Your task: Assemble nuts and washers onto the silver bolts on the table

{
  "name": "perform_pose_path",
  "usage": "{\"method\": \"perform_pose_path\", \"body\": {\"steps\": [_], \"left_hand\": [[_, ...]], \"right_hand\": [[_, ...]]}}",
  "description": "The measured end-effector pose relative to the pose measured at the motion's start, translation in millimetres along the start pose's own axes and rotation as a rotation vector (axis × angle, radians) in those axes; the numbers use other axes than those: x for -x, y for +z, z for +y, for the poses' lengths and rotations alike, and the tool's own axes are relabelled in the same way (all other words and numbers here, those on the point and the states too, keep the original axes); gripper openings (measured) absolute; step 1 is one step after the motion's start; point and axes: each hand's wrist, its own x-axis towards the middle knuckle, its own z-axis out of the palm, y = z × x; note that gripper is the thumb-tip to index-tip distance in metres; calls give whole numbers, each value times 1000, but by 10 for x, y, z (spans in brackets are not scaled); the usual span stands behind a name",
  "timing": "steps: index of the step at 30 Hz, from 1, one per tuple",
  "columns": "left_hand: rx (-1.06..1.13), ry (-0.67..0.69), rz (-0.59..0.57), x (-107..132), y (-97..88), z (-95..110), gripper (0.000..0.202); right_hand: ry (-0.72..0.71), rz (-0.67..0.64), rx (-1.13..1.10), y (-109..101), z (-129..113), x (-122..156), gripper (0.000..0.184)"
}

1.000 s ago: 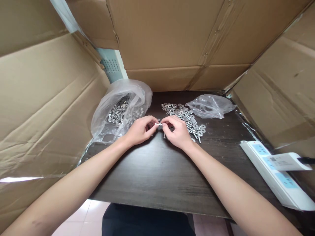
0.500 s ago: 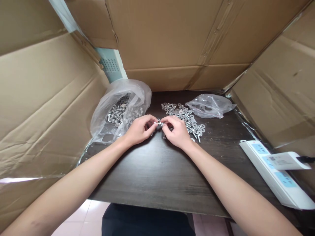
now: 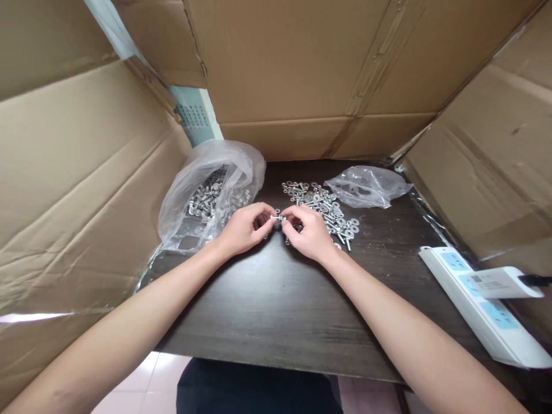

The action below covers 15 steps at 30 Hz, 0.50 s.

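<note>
A small silvery bolt [image 3: 275, 218] lies level between my two hands above the dark table, with what looks like a washer [image 3: 280, 217] round its shank. My left hand [image 3: 248, 227] pinches its left end between thumb and finger. At the other end, the thumb and finger of my right hand [image 3: 308, 230] close on it; whether they also grip a nut is hidden. Just behind the bolt sits a small nut [image 3: 278, 211]. Under my right hand, another metal piece [image 3: 287, 241] shows only in part.
Beyond my right hand spreads a pile of loose bolts, nuts and washers [image 3: 332, 215]. A clear plastic bag [image 3: 366, 187] lies behind it. To the left stands an open bag [image 3: 233, 152] with assembled bolts. A white power strip [image 3: 487, 305] is at the right; cardboard walls [image 3: 302, 69] enclose the table.
My right fingertips have shifted slightly left and down along the bolt, and the washer on its shank shows more plainly. My left hand has hardly moved.
</note>
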Motion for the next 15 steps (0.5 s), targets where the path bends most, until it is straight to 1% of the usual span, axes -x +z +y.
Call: {"method": "perform_pose_path", "body": {"steps": [3,15], "left_hand": [[21,-2,-5,-1,-2,-5,12],[4,1,30,-1,-13,-7,15]], "right_hand": [[14,-12,-7,-5,-10,4,5],[26,-24,-36,-24,-26,0,8]]}}
